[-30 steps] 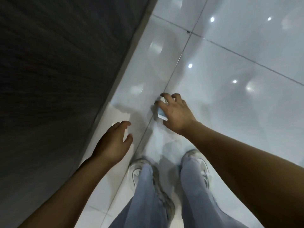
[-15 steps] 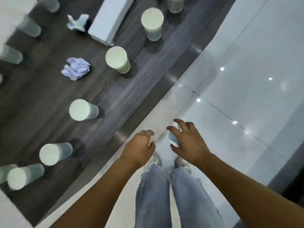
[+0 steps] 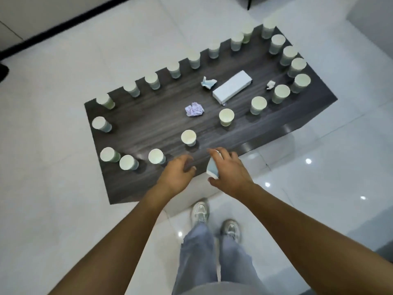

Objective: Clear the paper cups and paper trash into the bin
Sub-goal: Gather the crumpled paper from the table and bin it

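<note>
My right hand (image 3: 228, 174) grips a pale blue paper cup (image 3: 212, 170) over the near edge of a low dark wood table (image 3: 148, 122). My left hand (image 3: 177, 174) hovers beside it with fingers loosely curled and nothing in it. Several pale paper cups stand upside down around the table's rim, among them one (image 3: 188, 137) just beyond my hands and another (image 3: 156, 156) to its left. A crumpled lilac paper ball (image 3: 194, 109), a crumpled blue-white paper (image 3: 208, 82) and a small white wad (image 3: 270, 84) lie on the tabletop. No bin is in view.
A long white box (image 3: 232, 87) lies near the table's middle. Glossy white floor tiles (image 3: 53, 60) surround the table. My legs and grey-white sneakers (image 3: 200, 211) stand just in front of the table's near corner. A dark baseboard (image 3: 63, 22) runs along the far left.
The view has lifted from the floor to the whole table. My right hand has brought the blue cup up from floor level to the table's near edge; the left hand rose alongside it.
</note>
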### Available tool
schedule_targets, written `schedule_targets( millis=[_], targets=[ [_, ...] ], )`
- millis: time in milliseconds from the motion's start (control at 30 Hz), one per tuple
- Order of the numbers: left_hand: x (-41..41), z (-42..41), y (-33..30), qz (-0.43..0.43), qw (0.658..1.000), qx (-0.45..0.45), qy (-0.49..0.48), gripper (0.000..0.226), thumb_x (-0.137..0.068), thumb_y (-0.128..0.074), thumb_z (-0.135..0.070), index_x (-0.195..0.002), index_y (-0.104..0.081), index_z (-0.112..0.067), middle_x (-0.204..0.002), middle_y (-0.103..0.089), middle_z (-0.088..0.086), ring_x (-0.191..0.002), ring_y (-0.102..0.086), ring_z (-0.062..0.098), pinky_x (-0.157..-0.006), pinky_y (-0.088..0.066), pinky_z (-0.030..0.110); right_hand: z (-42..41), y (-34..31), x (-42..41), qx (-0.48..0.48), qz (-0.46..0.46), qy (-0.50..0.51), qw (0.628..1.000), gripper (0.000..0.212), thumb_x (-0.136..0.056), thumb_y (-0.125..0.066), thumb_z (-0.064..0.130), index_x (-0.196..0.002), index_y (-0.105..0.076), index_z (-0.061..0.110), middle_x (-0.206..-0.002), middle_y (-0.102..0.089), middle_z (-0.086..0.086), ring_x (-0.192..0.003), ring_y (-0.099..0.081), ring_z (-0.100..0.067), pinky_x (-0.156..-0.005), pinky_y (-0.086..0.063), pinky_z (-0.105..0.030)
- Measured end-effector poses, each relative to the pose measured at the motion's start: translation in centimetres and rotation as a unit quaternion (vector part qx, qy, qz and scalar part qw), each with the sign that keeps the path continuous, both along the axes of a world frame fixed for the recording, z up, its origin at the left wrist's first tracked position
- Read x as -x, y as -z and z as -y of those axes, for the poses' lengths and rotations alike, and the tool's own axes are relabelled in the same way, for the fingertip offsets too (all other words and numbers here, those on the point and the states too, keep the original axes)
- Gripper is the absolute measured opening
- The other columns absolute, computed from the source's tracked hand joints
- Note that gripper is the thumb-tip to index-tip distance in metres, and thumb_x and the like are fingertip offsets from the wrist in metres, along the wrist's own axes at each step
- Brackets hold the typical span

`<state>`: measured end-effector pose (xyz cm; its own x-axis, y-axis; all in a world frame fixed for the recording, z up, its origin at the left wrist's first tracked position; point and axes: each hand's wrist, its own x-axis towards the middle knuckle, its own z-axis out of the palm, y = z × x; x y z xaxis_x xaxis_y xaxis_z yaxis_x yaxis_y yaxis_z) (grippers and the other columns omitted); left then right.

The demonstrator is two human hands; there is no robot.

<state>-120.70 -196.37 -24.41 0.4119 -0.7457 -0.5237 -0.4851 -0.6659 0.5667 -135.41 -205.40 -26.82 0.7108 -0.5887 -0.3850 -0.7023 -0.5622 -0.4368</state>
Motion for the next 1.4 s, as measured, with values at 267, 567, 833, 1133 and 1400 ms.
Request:
schedule_targets(
  millis=[267,567,833,1133,1400],
  targets=[
    [-2.1,-2.9,-4.4,-0.199,0.96,0.081,-0.182,0.036,-0.088,-0.061,-0.011,-0.123,-0.053,-0.01,-0.11,-0.062,0.0,-0.092,-0.06,0.007,-0.066,-0.047,0.007,-3.8,-5.2,-6.4,-0.046,0.076,-0.067,0.994,0.112,-0.079,-0.074,0.03,-0.152,0.01,0.024,-0.148,-0.034,-0.002,-0.129,-0.034,-0.026,-0.108,-0.036,-0.04],
    [-8.4,-2.0,-5.5,-0.211,0.946,0.086,-0.229,0.043,-0.078,-0.064,0.003,-0.116,-0.054,-0.014,-0.1,-0.062,-0.002,-0.09,-0.061,0.012,-0.065,-0.05,0.016,-2.9,-6.7,-12.7,-0.061,0.106,-0.11,0.986,0.12,-0.071,-0.079,0.036,-0.152,0.008,0.023,-0.142,-0.036,-0.002,-0.126,-0.037,-0.021,-0.103,-0.036,-0.031],
    [-12.0,1.5,-4.0,-0.109,0.965,0.08,-0.225,0.043,-0.083,-0.069,-0.011,-0.122,-0.052,-0.015,-0.11,-0.058,-0.001,-0.091,-0.054,0.014,-0.073,-0.041,0.022,3.2,-5.5,-13.3,-0.054,0.031,-0.075,0.995,0.102,-0.08,-0.074,0.04,-0.153,-0.005,0.025,-0.153,-0.021,0.0,-0.135,-0.029,-0.024,-0.109,-0.036,-0.038],
    [-12.4,10.8,-0.4,-0.051,0.963,0.032,-0.264,0.046,-0.086,-0.066,-0.015,-0.128,-0.049,-0.014,-0.109,-0.054,0.0,-0.093,-0.051,0.02,-0.078,-0.045,0.029,15.3,-1.4,-13.5,-0.046,-0.052,-0.04,0.997,0.059,-0.087,-0.064,0.028,-0.139,-0.037,0.016,-0.139,-0.038,-0.007,-0.122,-0.041,-0.029,-0.1,-0.041,-0.042],
    [-13.7,15.4,5.2,-0.028,0.957,0.035,-0.287,0.047,-0.083,-0.068,-0.018,-0.127,-0.051,-0.012,-0.112,-0.058,0.001,-0.097,-0.054,0.019,-0.083,-0.042,0.027,22.7,5.2,-16.3,-0.05,-0.094,-0.08,0.991,0.063,-0.09,-0.061,0.026,-0.144,-0.03,0.017,-0.147,-0.031,-0.008,-0.131,-0.034,-0.029,-0.107,-0.038,-0.041]
  ],
)
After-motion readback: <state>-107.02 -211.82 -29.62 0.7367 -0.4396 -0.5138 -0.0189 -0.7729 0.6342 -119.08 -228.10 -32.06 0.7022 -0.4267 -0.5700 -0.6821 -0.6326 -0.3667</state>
